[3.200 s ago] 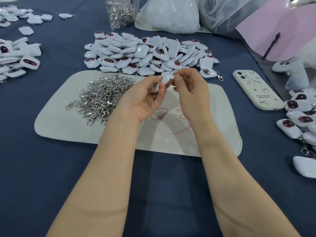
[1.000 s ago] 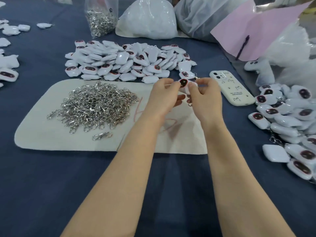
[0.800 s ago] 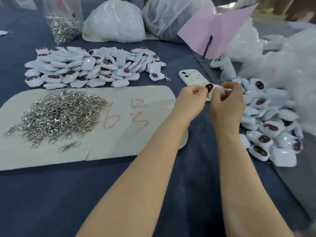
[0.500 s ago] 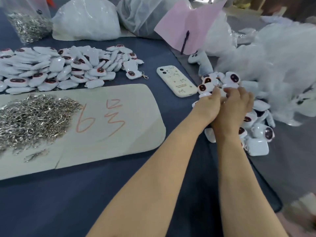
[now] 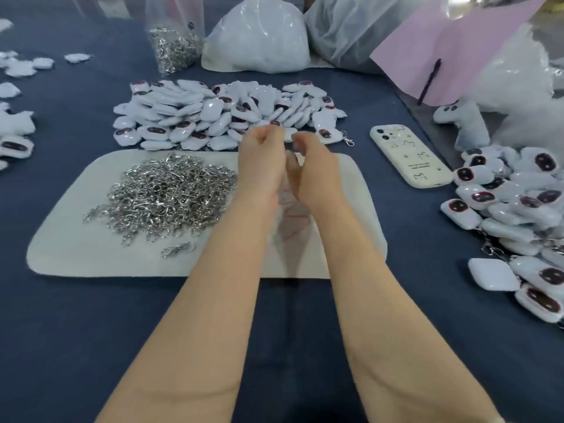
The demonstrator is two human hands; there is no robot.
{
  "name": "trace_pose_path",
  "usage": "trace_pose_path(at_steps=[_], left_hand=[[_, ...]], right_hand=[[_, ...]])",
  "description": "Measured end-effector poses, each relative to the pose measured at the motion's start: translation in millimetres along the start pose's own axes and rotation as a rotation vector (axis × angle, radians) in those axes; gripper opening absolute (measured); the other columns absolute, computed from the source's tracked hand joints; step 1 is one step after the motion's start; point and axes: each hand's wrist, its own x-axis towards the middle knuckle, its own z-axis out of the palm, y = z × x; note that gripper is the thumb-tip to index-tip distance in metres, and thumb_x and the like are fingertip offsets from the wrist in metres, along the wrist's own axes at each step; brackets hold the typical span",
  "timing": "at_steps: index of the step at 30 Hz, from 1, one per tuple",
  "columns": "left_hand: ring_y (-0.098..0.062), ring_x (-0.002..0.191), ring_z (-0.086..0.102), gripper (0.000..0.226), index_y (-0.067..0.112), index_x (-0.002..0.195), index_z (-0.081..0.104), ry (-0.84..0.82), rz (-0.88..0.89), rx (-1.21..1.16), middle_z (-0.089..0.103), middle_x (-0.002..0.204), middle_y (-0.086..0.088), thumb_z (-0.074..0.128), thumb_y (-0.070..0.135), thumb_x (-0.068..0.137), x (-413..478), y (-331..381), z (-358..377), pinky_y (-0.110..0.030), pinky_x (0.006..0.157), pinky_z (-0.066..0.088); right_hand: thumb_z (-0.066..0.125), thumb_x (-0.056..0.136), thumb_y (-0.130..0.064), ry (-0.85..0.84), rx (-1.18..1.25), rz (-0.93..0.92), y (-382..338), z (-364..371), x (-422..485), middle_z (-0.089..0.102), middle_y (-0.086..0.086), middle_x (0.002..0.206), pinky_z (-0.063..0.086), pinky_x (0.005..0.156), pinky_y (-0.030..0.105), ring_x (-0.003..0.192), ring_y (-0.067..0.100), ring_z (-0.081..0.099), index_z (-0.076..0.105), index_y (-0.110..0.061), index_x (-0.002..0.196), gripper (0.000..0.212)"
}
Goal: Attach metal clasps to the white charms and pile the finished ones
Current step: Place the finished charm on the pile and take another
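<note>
A broad pile of white charms (image 5: pixel 195 117) with dark red faces lies at the back of the table. In front of it, a heap of metal clasps (image 5: pixel 171 190) sits on a pale felt mat (image 5: pixel 70 251); one loose clasp (image 5: pixel 178 249) lies apart from it. A pile of charms with clasps attached (image 5: pixel 515 203) sits at the right. My left hand (image 5: pixel 262 160) and my right hand (image 5: pixel 311 169) hover side by side over the mat's far edge, just short of the charm pile. Their fingers are loosely curled, and I see nothing in them.
A cream phone (image 5: pixel 410 157) lies between the mat and the right pile. At the back stand a clear bag of clasps (image 5: pixel 174 47), two white plastic bags (image 5: pixel 256 41) and a pink sheet (image 5: pixel 451 47) with a pen (image 5: pixel 428 80). More charms (image 5: pixel 15 145) lie at the left edge.
Both hands carried the clasped charm to the right pile, left it there, and have come back empty to the mat's far edge. The camera swung right and back.
</note>
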Motion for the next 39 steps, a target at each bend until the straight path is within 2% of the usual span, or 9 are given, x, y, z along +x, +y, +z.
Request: trace_pose_path(at_steps=[3, 8, 13, 19, 24, 27, 31, 34, 39], left_hand=[[-0.01, 0.073, 0.049, 0.007, 0.017, 0.088, 0.053, 0.12, -0.044, -0.048, 0.05, 0.078, 0.005, 0.049, 0.014, 0.092, 23.2, 1.9, -40.0, -0.025, 0.068, 0.039], [-0.012, 0.066, 0.035, 0.026, 0.017, 0.07, 0.043, 0.184, -0.101, -0.162, 0.036, 0.07, 0.002, 0.041, 0.005, 0.092, 40.6, -4.8, -66.6, -0.022, 0.059, 0.031], [-0.013, 0.068, 0.036, 0.027, 0.02, 0.07, 0.042, 0.169, -0.13, -0.237, 0.036, 0.069, 0.002, 0.041, 0.005, 0.092, 39.8, -9.9, -57.9, -0.02, 0.061, 0.034], [-0.018, 0.087, 0.045, 0.022, 0.019, 0.074, 0.048, 0.164, -0.133, -0.245, 0.046, 0.078, 0.002, 0.044, 0.009, 0.094, 40.3, -13.3, -56.9, -0.02, 0.071, 0.043], [-0.018, 0.085, 0.05, 0.019, 0.018, 0.075, 0.052, 0.139, -0.083, -0.185, 0.051, 0.077, 0.003, 0.048, 0.01, 0.092, 41.3, -17.9, -52.5, -0.024, 0.076, 0.043], [-0.016, 0.081, 0.056, 0.024, 0.02, 0.069, 0.06, 0.022, -0.038, -0.077, 0.06, 0.072, 0.004, 0.053, 0.018, 0.092, 38.8, -19.5, -45.7, -0.027, 0.075, 0.044], [-0.029, 0.091, 0.059, 0.02, 0.016, 0.075, 0.058, -0.109, -0.069, -0.061, 0.06, 0.091, -0.013, 0.054, 0.024, 0.094, 29.2, -19.9, -39.9, -0.044, 0.081, 0.049], [-0.024, 0.086, 0.06, 0.018, 0.016, 0.077, 0.056, -0.003, -0.022, -0.102, 0.061, 0.089, -0.01, 0.051, 0.014, 0.094, 23.2, -15.7, -49.2, -0.032, 0.072, 0.049], [-0.015, 0.074, 0.069, 0.011, 0.002, 0.084, 0.056, 0.16, -0.019, -0.513, 0.063, 0.097, -0.012, 0.051, 0.004, 0.094, 23.4, -5.5, -76.6, -0.025, 0.073, 0.058]], right_hand=[[0.046, 0.092, -0.008, -0.107, -0.179, -0.121, -6.9, 34.2, 18.5, 0.048, 0.011, 0.137, 0.031, 0.104, 0.033, 0.128, 0.028, 0.041, 0.045, -0.008, 0.135, 0.043], [0.042, 0.092, -0.012, -0.191, -0.434, -0.004, -1.0, 66.3, 36.4, 0.027, 0.001, 0.153, 0.019, 0.114, 0.046, 0.139, 0.029, 0.021, 0.032, -0.029, 0.144, 0.056], [0.042, 0.096, -0.019, 0.006, -0.456, 0.018, 8.1, 73.0, 42.6, 0.041, 0.002, 0.141, 0.025, 0.101, 0.039, 0.125, 0.03, 0.035, 0.046, -0.026, 0.135, 0.04], [0.046, 0.095, -0.028, -0.027, -0.463, 0.029, 10.2, 71.2, 50.0, 0.047, 0.002, 0.137, 0.029, 0.1, 0.039, 0.124, 0.028, 0.041, 0.052, -0.023, 0.127, 0.033], [0.041, 0.099, -0.028, 0.159, 0.197, 0.169, -4.0, 52.7, 45.5, 0.063, -0.003, 0.09, 0.042, 0.078, 0.028, 0.096, 0.025, 0.062, 0.059, -0.015, 0.099, 0.023], [0.037, 0.1, -0.025, 0.059, 0.543, 0.265, -18.3, 38.9, 35.4, 0.065, 0.016, 0.091, 0.057, 0.071, 0.039, 0.075, 0.032, 0.07, 0.052, -0.012, 0.076, 0.031], [0.042, 0.097, -0.027, -0.042, 0.424, 0.235, -26.0, 27.5, 14.0, 0.067, 0.015, 0.087, 0.056, 0.075, 0.047, 0.082, 0.035, 0.067, 0.058, -0.004, 0.085, 0.031], [0.051, 0.093, -0.026, -0.087, 0.353, 0.2, -23.1, 17.8, -0.8, 0.063, 0.005, 0.076, 0.056, 0.064, 0.036, 0.066, 0.022, 0.07, 0.056, -0.01, 0.086, 0.018], [0.054, 0.092, -0.039, -0.188, -0.264, 0.005, -10.4, 37.5, -17.4, 0.055, 0.006, 0.125, 0.038, 0.098, 0.035, 0.115, 0.027, 0.05, 0.059, -0.022, 0.122, 0.034]])
